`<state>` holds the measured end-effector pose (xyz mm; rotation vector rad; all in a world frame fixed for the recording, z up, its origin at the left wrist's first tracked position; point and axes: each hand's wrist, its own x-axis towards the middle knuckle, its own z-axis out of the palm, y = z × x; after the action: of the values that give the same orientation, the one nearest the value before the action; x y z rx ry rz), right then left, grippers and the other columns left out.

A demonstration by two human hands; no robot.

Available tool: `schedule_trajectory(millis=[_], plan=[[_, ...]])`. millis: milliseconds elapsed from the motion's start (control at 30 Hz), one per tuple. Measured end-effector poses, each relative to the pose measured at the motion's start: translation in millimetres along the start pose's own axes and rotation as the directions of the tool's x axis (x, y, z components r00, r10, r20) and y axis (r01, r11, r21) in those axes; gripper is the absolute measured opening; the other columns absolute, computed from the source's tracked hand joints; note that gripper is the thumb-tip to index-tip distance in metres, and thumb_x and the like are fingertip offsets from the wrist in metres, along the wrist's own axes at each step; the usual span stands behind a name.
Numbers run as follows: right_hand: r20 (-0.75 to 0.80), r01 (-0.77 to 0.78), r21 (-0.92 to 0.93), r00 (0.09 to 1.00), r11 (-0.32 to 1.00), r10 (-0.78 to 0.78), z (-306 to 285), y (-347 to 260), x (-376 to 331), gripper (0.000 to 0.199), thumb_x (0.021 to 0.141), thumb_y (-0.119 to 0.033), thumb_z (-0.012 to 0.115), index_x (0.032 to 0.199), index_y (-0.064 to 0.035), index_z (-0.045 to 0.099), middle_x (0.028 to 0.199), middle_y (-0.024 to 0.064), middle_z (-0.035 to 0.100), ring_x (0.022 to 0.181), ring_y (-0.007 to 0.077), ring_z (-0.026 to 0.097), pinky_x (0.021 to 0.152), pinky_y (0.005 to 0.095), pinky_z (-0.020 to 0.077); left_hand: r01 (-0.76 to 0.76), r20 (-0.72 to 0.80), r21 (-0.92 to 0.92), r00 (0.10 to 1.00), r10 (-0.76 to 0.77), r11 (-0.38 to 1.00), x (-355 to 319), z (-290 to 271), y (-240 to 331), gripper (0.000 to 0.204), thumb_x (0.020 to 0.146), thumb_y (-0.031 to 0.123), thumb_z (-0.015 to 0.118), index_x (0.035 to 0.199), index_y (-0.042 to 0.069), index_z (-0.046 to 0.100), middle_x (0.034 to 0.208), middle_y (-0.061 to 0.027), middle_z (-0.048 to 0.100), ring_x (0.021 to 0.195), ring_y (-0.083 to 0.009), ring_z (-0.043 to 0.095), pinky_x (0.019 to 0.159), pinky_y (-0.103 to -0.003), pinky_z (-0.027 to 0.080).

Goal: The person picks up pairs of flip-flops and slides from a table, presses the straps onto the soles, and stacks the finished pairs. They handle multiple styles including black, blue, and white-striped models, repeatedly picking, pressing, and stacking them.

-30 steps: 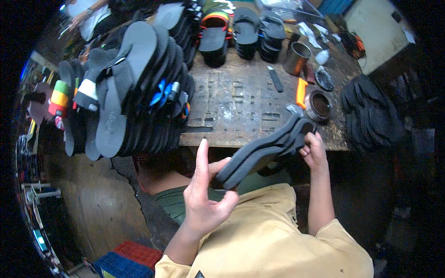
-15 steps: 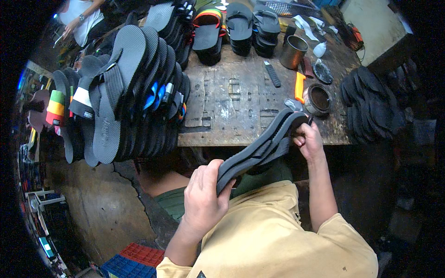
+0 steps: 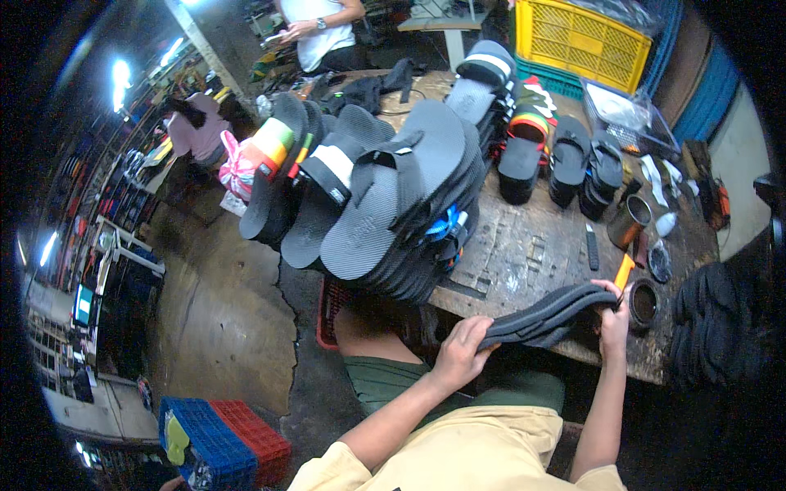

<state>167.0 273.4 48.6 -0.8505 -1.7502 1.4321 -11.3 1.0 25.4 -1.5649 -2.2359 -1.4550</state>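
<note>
A pair of dark grey sandals point(image 3: 542, 317), pressed together in a curved stack, is held between my two hands above the table's front edge. My left hand point(image 3: 463, 352) is closed on one end, with the thumb underneath. Around the other end my right hand point(image 3: 612, 321) is wrapped, close to an orange-handled tool point(image 3: 625, 272) and an open tin point(image 3: 643, 303). To the left of the held pair, a large pile of black sandals point(image 3: 368, 225) leans over the table's edge, some with white or rainbow-striped straps.
The worn wooden table point(image 3: 512, 250) carries a utility knife point(image 3: 592, 248), a metal cup point(image 3: 629, 221) and smaller sandal stacks point(image 3: 566, 168) behind. Black soles point(image 3: 708, 327) pile at right. Blue and red crates point(image 3: 225, 438) stand on the floor. A yellow crate point(image 3: 583, 41) and a person point(image 3: 318, 33) are beyond.
The view has swung left and up, so table and piles appear farther right and lower. The sandal pair now lies flatter between my hands, both still gripping its ends.
</note>
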Motion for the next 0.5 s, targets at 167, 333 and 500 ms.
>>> schedule_trajectory(millis=[167,333,500], plan=[[0.002,-0.201,0.163,0.979,0.966,0.204,7,-11,-2,0.038,0.089,0.007,0.050,0.121,-0.0060,0.066,0.107,0.0017,0.067,0.094,0.0122,0.063,0.082,0.0251,0.0520,-0.067,-0.015,-0.039,0.998,0.067,0.997,4,-1,-12,0.058,0.074,0.011,0.088,0.124,0.001,0.060,0.113,-0.0188,0.069,0.102,-0.0384,0.069,0.086,-0.044,0.058],[0.061,-0.293,0.215,0.956,0.931,0.287,-2,-25,-8,0.049,0.088,0.004,0.052,0.135,-0.0076,0.058,0.095,-0.0013,0.063,0.061,0.0034,0.052,0.046,0.0196,0.0406,0.083,0.083,-0.206,0.994,-0.067,0.975,1,-19,-6,0.048,0.079,0.012,0.086,0.119,0.000,0.063,0.108,-0.0164,0.069,0.097,-0.0316,0.070,0.084,-0.040,0.057],[-0.015,-0.077,0.531,0.995,0.844,0.100,-19,-9,-16,0.051,0.107,-0.020,0.054,0.155,-0.0103,0.040,0.130,0.0043,0.065,0.043,-0.0011,0.030,0.035,0.0164,0.0246,0.370,0.096,-0.469,0.924,-0.370,0.802,-5,-81,36,0.040,0.093,0.015,0.076,0.127,0.000,0.062,0.110,-0.0078,0.069,0.099,-0.0112,0.064,0.090,-0.028,0.052]])
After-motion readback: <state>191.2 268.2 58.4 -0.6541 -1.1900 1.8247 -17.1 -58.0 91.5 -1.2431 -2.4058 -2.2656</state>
